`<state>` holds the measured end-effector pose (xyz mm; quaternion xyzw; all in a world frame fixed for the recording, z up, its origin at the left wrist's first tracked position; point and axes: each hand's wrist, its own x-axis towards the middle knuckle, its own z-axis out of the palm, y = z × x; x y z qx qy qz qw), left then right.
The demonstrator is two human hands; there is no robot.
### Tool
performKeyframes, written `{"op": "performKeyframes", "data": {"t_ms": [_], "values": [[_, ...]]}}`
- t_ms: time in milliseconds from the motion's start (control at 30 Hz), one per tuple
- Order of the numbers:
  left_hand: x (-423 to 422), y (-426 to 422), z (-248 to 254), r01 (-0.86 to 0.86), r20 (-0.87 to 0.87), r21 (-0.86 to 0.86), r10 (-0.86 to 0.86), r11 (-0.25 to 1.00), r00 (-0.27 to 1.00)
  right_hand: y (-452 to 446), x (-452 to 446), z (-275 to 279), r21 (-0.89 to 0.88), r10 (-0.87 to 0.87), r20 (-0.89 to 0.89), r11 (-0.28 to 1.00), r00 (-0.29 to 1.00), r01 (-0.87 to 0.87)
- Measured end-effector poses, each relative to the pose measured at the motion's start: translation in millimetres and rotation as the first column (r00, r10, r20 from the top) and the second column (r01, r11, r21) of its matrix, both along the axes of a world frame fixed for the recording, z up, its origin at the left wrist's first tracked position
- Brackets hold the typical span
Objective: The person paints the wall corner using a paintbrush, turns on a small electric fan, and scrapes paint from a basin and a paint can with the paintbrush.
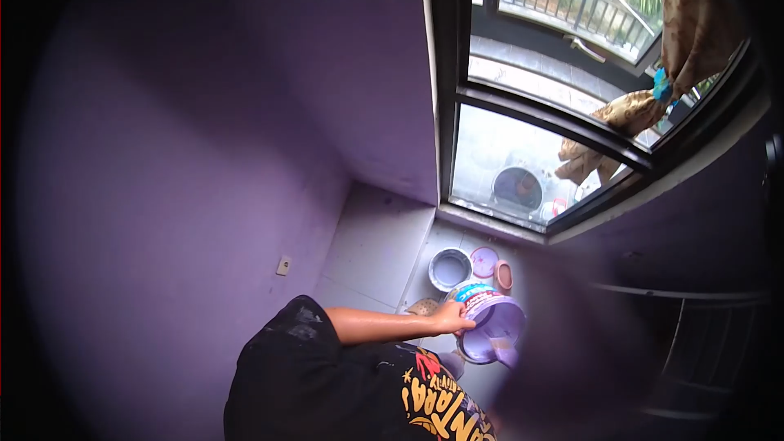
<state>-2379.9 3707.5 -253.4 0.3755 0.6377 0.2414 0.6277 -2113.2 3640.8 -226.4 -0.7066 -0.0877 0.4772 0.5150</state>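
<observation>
My left hand [452, 318] is closed on the rim of a paint bucket [478, 296] with a printed blue, white and red label. The bucket is tilted, its mouth facing right, and purple paint coats its inside. At its lower lip is a purple-smeared shape [505, 352]; whether it is a tool or paint I cannot make out. Part of a dark round rim [470, 357] shows beneath the bucket. Just beyond stands a dark-rimmed pail [450, 269] with greyish-purple contents. My right hand cannot be made out.
A paint-stained round lid [484, 262] and a pinkish oblong container [504, 276] are on the tiled floor [371, 233]. Purple walls [180, 171] rise at the left, with a socket [283, 266]. A dark-framed window [531, 102] with a tied curtain [633, 110] is ahead. The right side is blurred.
</observation>
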Motion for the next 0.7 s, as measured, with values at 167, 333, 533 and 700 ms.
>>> {"op": "performKeyframes", "data": {"t_ms": [167, 333, 533, 700], "values": [[-12.6, -3.2, -22.4, 0.007, 0.038, -0.095, -0.003, 0.995, 0.999, -9.9, -36.9, 38.3, 0.081, 0.038, 0.071, 0.996, 0.997, -0.044], [-40.1, -4.1, -4.4, -0.023, 0.005, -0.142, 0.024, 0.990, 1.000, -0.4, -65.5, 70.3, 0.167, -0.008, 0.058, 0.986, 0.998, -0.002], [-124.9, -16.0, 23.1, -0.118, -0.082, 0.045, 0.122, 0.992, 0.989, 19.8, -91.3, 90.1, 0.330, 0.091, 0.008, 0.940, 0.996, -0.089], [-227.7, -63.5, 70.8, -0.256, -0.220, 0.166, 0.289, 0.952, 0.932, 55.4, -128.2, 105.9, 0.510, 0.274, -0.282, 0.855, 0.920, -0.098]]}}
